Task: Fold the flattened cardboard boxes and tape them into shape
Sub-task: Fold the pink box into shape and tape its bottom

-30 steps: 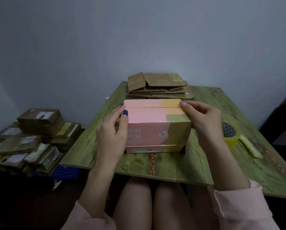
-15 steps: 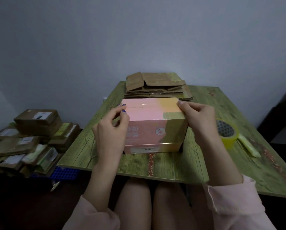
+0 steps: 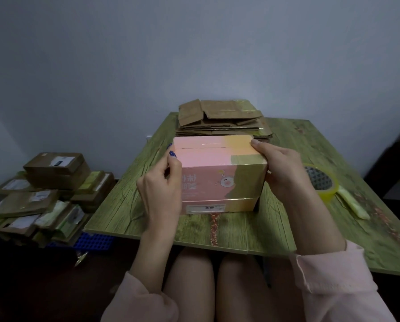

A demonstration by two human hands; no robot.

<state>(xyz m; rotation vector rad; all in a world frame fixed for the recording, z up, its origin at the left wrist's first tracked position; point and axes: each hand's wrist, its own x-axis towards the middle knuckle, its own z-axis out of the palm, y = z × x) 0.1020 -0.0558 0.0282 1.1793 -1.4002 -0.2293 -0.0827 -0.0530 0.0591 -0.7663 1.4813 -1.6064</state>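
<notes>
While the pink box (image 3: 217, 173) stands with its top flaps closed on the near middle of the green wood-grain table (image 3: 129, 205), both hands hold it by its ends. The left hand (image 3: 159, 191) is curled against the box's left end, its blue-nailed fingertips touching the top left edge. The right hand (image 3: 280, 168) wraps round the right end, with its thumb lying on the top right corner. A seam runs from left to right across the top of the box, and a yellowish tint covers its right part. Just beyond the box, at the far edge of the table, lies a stack of flattened cardboard (image 3: 222, 117). To the right of the right hand sits a roll of yellow tape (image 3: 322, 182), and a pale yellowish tool (image 3: 352, 205) lies just beside it on its right; what kind of tool it is cannot be told. On the floor to the left, a pile of brown boxes (image 3: 43, 194) rests on something blue (image 3: 94, 239). Pink sleeves (image 3: 333, 287) cover both forearms at the near edge.
</notes>
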